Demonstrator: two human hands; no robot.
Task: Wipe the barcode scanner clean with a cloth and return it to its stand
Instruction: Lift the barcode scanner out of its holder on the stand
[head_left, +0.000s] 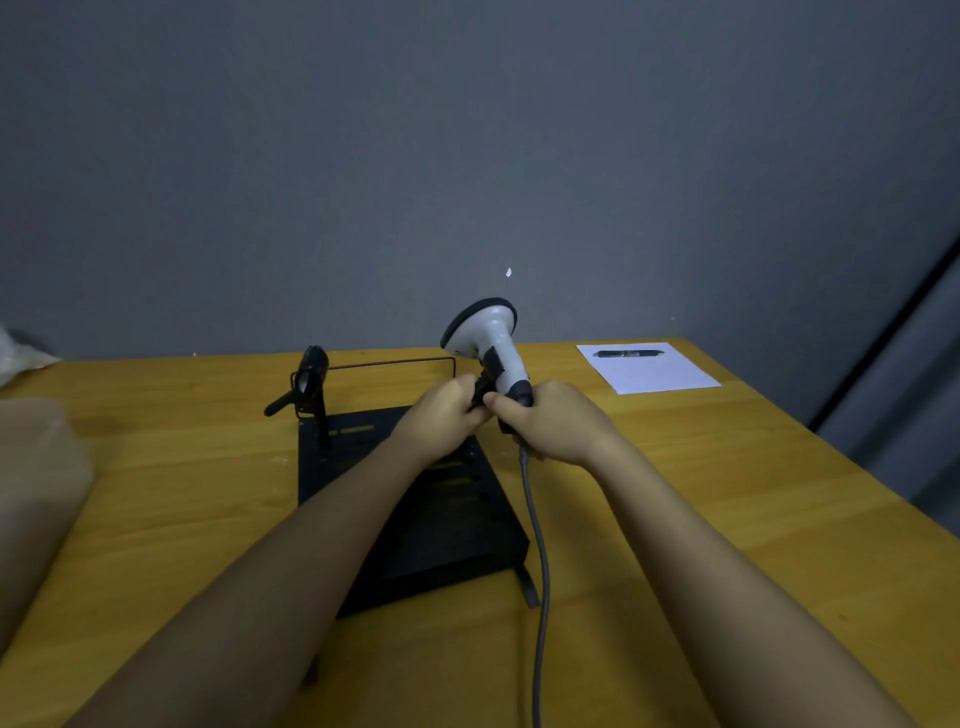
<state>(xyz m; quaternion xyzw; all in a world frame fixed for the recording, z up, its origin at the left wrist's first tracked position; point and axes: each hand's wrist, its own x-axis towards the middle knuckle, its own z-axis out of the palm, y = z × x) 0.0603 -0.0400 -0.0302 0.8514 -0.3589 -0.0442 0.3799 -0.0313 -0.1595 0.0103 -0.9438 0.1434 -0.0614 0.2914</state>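
The white barcode scanner (485, 325) stands upright above the middle of the table, its dark-rimmed head tilted up and left. My right hand (556, 421) is closed around the lower end of its handle. A grey cable (540, 545) hangs from the handle toward me. My left hand (441, 410) presses a small dark piece, apparently a cloth (479, 388), against the handle just below the trigger; most of it is hidden by my fingers. The black scanner stand (310, 382) with its cradle is empty, to the left of both hands.
A black slotted metal base (441, 519) lies under my forearms on the yellow wooden table (727, 493). A white paper sheet (649, 371) with a dark pen (628, 354) lies at the back right. Blurred translucent plastic (36, 467) sits at the left edge. A grey wall stands behind.
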